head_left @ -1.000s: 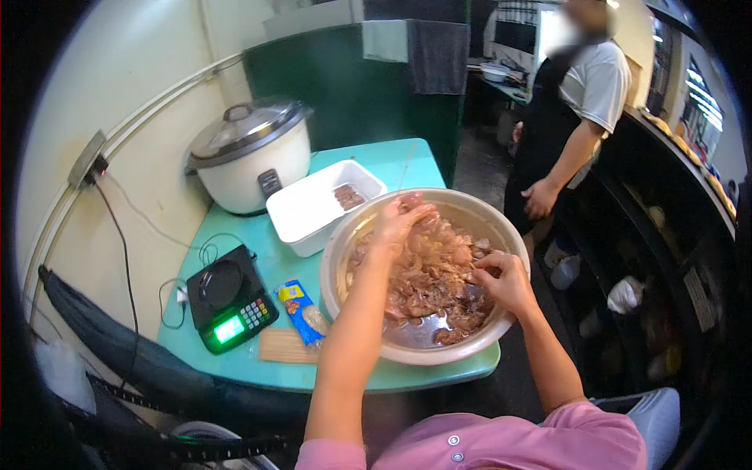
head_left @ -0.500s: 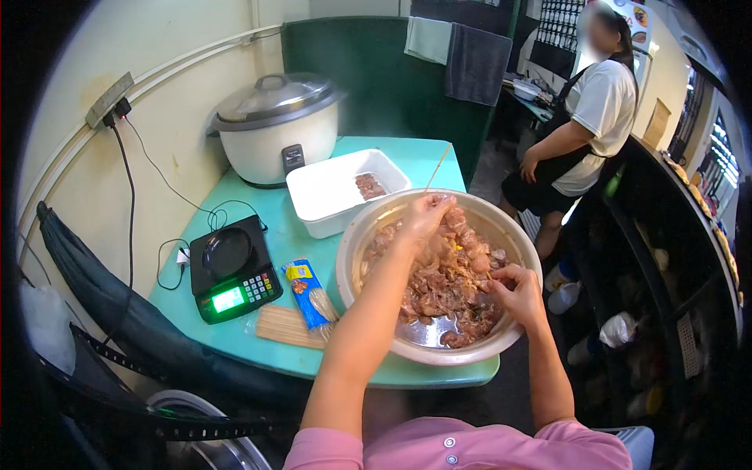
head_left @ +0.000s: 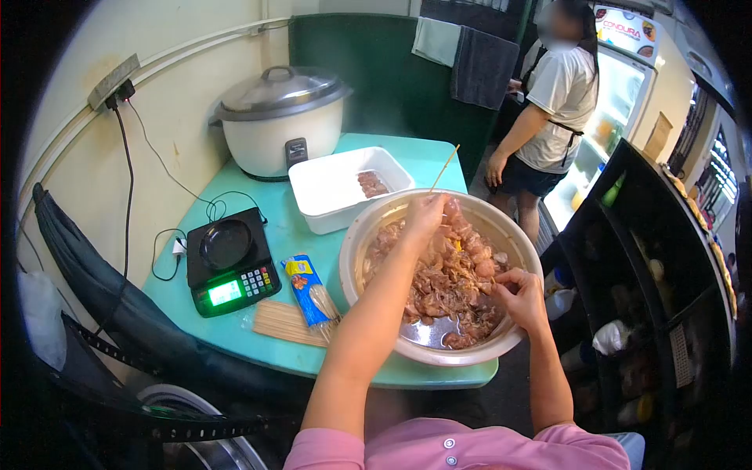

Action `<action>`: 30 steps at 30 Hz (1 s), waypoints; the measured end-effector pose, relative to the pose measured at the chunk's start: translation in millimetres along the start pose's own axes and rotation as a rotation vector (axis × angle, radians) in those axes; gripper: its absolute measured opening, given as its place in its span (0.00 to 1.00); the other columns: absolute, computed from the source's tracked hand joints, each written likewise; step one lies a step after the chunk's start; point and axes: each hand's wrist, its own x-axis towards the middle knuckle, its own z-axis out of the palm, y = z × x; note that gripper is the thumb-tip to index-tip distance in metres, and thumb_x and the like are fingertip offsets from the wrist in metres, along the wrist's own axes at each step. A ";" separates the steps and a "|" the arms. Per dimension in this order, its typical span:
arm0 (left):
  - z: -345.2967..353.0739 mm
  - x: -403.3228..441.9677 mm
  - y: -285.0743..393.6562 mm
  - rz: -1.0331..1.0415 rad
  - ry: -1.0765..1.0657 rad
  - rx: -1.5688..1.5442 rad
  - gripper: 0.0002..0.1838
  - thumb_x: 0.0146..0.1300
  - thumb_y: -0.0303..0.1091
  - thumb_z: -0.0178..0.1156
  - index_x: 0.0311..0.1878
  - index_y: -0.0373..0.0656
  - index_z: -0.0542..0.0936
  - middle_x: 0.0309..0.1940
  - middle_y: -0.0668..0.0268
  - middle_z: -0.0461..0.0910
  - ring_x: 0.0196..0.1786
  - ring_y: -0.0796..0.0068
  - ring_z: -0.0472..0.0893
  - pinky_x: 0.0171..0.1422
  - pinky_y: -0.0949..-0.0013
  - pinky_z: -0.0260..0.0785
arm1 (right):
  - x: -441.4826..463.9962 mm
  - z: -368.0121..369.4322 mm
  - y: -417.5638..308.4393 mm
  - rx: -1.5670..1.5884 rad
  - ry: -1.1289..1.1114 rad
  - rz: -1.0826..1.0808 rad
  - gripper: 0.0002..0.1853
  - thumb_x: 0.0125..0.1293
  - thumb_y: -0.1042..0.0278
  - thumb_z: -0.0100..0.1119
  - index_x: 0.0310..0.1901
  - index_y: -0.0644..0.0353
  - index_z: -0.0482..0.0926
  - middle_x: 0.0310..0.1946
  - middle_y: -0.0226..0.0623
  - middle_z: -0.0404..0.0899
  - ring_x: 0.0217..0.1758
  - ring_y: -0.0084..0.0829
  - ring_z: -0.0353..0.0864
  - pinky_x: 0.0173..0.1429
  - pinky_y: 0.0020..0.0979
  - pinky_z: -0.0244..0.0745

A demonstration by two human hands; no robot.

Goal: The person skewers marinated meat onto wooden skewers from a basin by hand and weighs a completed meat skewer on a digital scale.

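Observation:
A large beige basin (head_left: 352, 258) of raw sliced meat (head_left: 439, 286) in dark liquid stands at the table's right edge. Over its far side my left hand (head_left: 425, 218) is closed around a thin wooden skewer (head_left: 446, 166), whose bare end sticks up beyond my fingers. Pinkish pieces of meat (head_left: 464, 231) lie in a row between my two hands; whether all are on the skewer is hard to see. My right hand (head_left: 523, 298) is at the basin's right side, thumb and forefinger pinched on a piece of meat.
A white tub (head_left: 321, 192) with some meat stands behind the basin, near a rice cooker (head_left: 274, 129). To the left are a lit digital scale (head_left: 229, 262), loose skewers (head_left: 286, 323) and a blue packet (head_left: 307, 290). A person (head_left: 552, 102) stands beyond, near a fridge (head_left: 619, 110).
The person at the back has turned and moved left, uncovering the fridge. My left hand keeps hold of the skewer; my right hand has shifted only slightly, still pinching.

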 end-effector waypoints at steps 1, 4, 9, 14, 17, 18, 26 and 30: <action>-0.3 0.7 -0.7 0.008 0.002 0.015 0.16 0.67 0.41 0.54 0.42 0.39 0.83 0.32 0.65 0.84 0.30 0.76 0.83 0.28 0.73 0.76 | -0.4 -0.3 -2.2 -0.004 -0.002 -0.014 0.05 0.54 0.75 0.65 0.31 0.68 0.83 0.21 0.32 0.78 0.25 0.18 0.74 0.31 0.24 0.68; 0.4 1.5 -1.5 0.017 0.033 0.029 0.15 0.67 0.41 0.54 0.41 0.39 0.83 0.31 0.66 0.83 0.29 0.77 0.82 0.28 0.74 0.76 | -0.6 0.1 -4.0 -0.003 -0.005 -0.010 0.05 0.54 0.75 0.65 0.31 0.68 0.83 0.20 0.31 0.78 0.26 0.18 0.74 0.31 0.24 0.68; -6.7 17.4 -15.2 0.137 0.063 0.185 0.17 0.68 0.42 0.53 0.39 0.36 0.82 0.30 0.65 0.82 0.29 0.77 0.82 0.28 0.74 0.76 | -0.4 0.9 -2.8 -0.012 -0.011 -0.010 0.06 0.54 0.75 0.65 0.32 0.69 0.83 0.23 0.35 0.79 0.27 0.22 0.77 0.32 0.25 0.70; -4.0 28.6 -25.0 0.208 0.208 0.383 0.28 0.67 0.51 0.50 0.34 0.31 0.83 0.30 0.41 0.81 0.38 0.45 0.82 0.46 0.53 0.72 | -2.5 1.1 -8.4 0.070 0.023 0.022 0.05 0.54 0.78 0.63 0.33 0.69 0.82 0.25 0.36 0.80 0.28 0.24 0.79 0.34 0.25 0.72; -3.2 26.4 -21.0 0.223 0.228 0.482 0.29 0.68 0.53 0.47 0.36 0.32 0.83 0.34 0.38 0.80 0.45 0.36 0.78 0.52 0.50 0.70 | -0.7 2.2 5.5 0.040 0.071 -0.026 0.04 0.55 0.79 0.62 0.33 0.69 0.82 0.25 0.36 0.79 0.27 0.23 0.79 0.33 0.24 0.72; -2.4 24.7 -19.4 0.255 0.221 0.440 0.29 0.68 0.53 0.48 0.37 0.32 0.83 0.35 0.39 0.80 0.45 0.37 0.79 0.52 0.51 0.70 | -0.6 1.6 5.9 0.042 0.066 -0.017 0.04 0.55 0.79 0.62 0.33 0.69 0.82 0.25 0.35 0.78 0.27 0.22 0.78 0.33 0.24 0.71; -8.5 35.5 -32.1 0.281 0.088 0.358 0.23 0.67 0.46 0.51 0.33 0.33 0.82 0.29 0.47 0.82 0.36 0.46 0.81 0.45 0.55 0.71 | 0.0 2.5 7.7 0.016 0.043 -0.019 0.05 0.55 0.78 0.63 0.33 0.69 0.83 0.24 0.33 0.77 0.26 0.20 0.76 0.32 0.23 0.70; -7.1 35.0 -31.6 0.279 0.085 0.312 0.19 0.65 0.43 0.54 0.30 0.33 0.81 0.25 0.49 0.81 0.32 0.53 0.81 0.41 0.57 0.71 | -0.9 2.3 -1.0 0.058 0.027 -0.005 0.06 0.54 0.77 0.64 0.33 0.69 0.83 0.24 0.33 0.78 0.26 0.20 0.76 0.32 0.23 0.70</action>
